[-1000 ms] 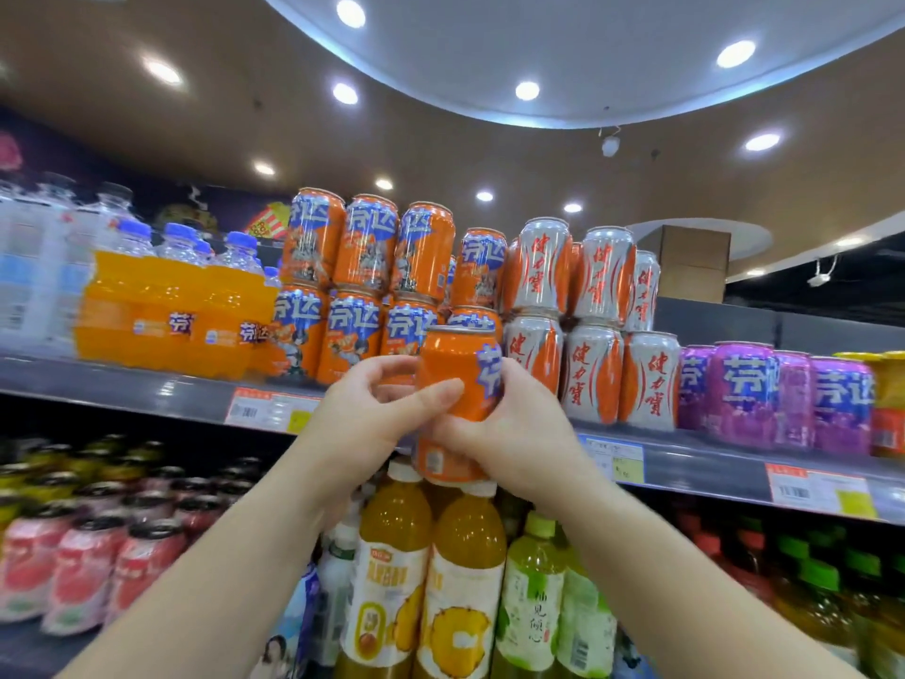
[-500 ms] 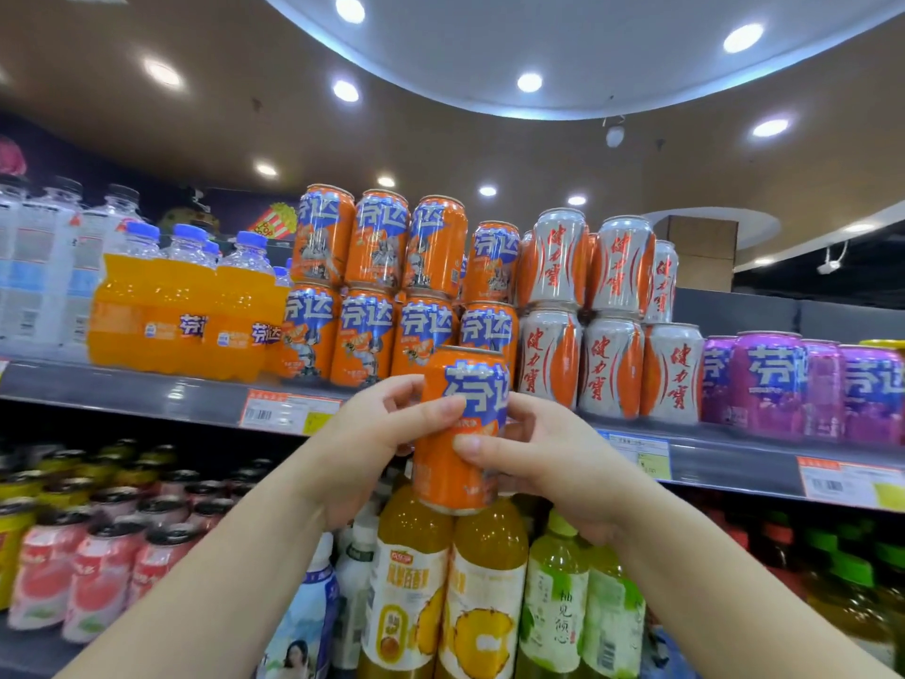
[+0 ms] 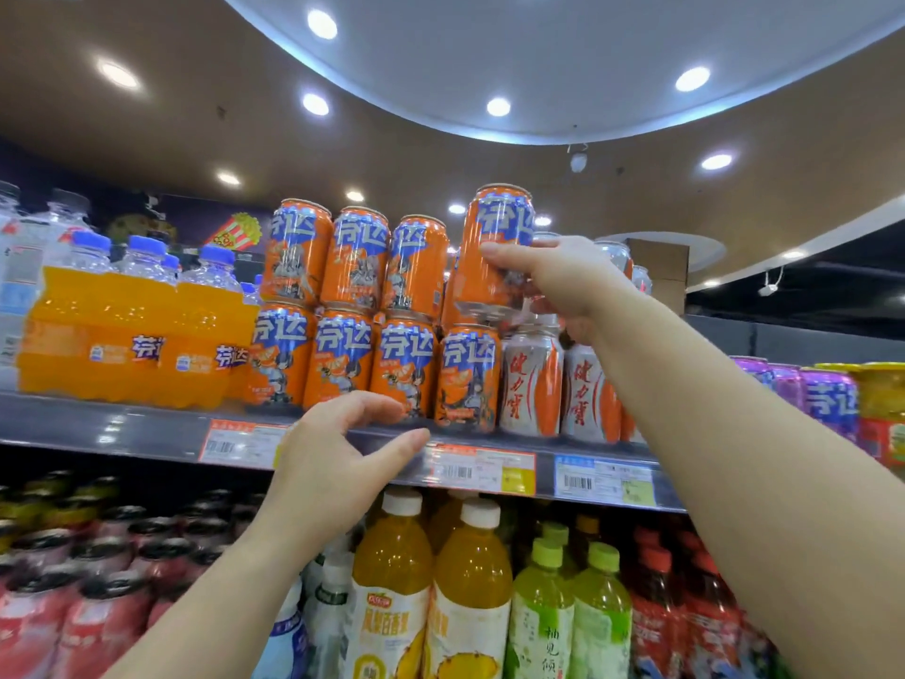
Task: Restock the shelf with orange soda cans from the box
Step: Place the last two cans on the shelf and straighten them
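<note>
Nearest me, my left hand (image 3: 338,463) hovers in front of the grey metal shelf edge (image 3: 122,428), fingers loosely curved and holding nothing. Farther off and higher to the right, my right arm stretches up, and my right hand (image 3: 563,281) grips a blurred orange aluminium soda can (image 3: 494,252) from its right side. The can is upright, just above the rightmost can of the lower row of matching orange cans (image 3: 465,377).
</note>
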The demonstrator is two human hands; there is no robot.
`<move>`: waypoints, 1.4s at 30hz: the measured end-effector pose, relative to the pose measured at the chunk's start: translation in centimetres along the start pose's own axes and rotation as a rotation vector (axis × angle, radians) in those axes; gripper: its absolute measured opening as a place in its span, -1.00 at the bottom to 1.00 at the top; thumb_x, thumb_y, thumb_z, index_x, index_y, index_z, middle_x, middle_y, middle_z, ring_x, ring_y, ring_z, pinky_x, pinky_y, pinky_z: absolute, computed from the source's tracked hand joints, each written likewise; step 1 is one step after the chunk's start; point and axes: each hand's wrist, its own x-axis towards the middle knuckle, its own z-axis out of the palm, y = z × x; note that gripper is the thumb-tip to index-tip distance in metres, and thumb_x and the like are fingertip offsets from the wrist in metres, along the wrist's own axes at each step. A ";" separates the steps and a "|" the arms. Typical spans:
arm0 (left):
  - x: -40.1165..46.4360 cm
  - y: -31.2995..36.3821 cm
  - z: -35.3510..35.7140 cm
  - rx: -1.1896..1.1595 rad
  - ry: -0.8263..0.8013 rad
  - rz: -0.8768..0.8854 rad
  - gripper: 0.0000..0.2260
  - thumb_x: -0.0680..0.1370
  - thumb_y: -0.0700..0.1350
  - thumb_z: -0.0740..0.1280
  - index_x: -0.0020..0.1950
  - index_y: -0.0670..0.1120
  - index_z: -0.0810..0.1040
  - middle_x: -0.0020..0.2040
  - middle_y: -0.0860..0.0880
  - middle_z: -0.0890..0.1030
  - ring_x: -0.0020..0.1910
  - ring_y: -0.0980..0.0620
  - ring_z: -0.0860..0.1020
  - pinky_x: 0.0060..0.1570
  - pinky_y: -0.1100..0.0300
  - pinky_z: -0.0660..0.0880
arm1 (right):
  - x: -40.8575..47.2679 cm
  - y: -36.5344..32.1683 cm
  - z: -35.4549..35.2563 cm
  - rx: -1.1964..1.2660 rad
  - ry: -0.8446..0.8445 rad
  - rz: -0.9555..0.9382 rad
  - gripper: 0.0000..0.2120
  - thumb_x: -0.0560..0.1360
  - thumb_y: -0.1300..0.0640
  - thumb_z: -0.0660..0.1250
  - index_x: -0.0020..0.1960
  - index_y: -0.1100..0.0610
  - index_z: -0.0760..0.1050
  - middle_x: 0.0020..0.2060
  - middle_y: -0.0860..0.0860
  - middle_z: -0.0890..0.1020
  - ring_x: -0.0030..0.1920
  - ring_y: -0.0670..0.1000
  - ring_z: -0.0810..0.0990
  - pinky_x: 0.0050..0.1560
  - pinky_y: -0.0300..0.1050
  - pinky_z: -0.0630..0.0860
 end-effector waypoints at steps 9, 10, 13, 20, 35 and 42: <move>0.2 -0.1 0.2 0.066 0.013 0.031 -0.79 0.39 0.12 0.50 -0.02 0.15 0.60 -0.06 0.25 0.61 0.03 0.22 0.54 0.14 0.00 0.50 | 1.8 0.8 2.3 -0.075 0.234 -0.078 -0.55 0.36 -0.10 0.55 0.16 0.03 0.51 -0.07 -0.09 0.67 -0.08 -0.08 0.68 0.01 -0.01 0.65; 0.3 -0.1 0.2 0.076 0.010 0.037 -0.78 0.40 0.13 0.50 -0.01 0.15 0.60 -0.05 0.24 0.61 0.05 0.17 0.55 0.16 -0.05 0.48 | 2.0 0.8 2.4 -0.137 0.256 -0.090 -0.49 0.35 -0.12 0.54 0.20 0.03 0.49 -0.01 -0.06 0.67 -0.02 -0.05 0.67 0.07 0.03 0.63; 0.3 0.0 0.2 0.096 0.000 0.046 -0.76 0.40 0.15 0.49 0.01 0.16 0.59 -0.03 0.22 0.61 0.07 0.10 0.55 0.17 -0.09 0.47 | 2.4 1.0 3.0 -0.320 0.308 -0.119 -0.24 0.34 -0.19 0.52 0.43 0.04 0.33 0.15 -0.04 0.62 0.10 -0.02 0.61 0.13 0.00 0.58; 0.3 -0.1 -0.2 0.079 -0.008 0.109 -0.75 0.39 0.20 0.48 0.00 0.19 0.57 -0.07 0.29 0.58 0.04 0.22 0.54 0.15 -0.09 0.49 | 2.4 1.7 4.1 -0.456 0.311 -0.142 -0.14 0.37 -0.20 0.49 0.53 -0.02 0.17 0.26 -0.03 0.58 0.18 0.01 0.59 0.04 -0.03 0.55; 0.8 -0.8 -0.5 0.051 0.009 0.130 -0.73 0.35 0.21 0.48 -0.01 0.24 0.53 -0.09 0.30 0.58 0.02 0.23 0.54 0.16 -0.09 0.47 | 3.0 1.3 3.9 -0.619 0.230 -0.158 -0.11 0.41 -0.25 0.44 0.57 0.01 0.09 0.33 0.01 0.53 0.25 0.05 0.55 0.17 0.06 0.55; 1.8 -1.5 -1.0 0.064 0.064 0.120 -0.69 0.34 0.15 0.55 0.01 0.17 0.57 -0.13 0.23 0.61 -0.04 0.16 0.58 0.14 -0.13 0.47 | 3.2 1.3 3.6 -0.716 0.192 -0.182 -0.07 0.45 -0.26 0.40 0.61 -0.05 -0.06 0.39 0.04 0.48 0.21 0.08 0.58 0.08 0.10 0.62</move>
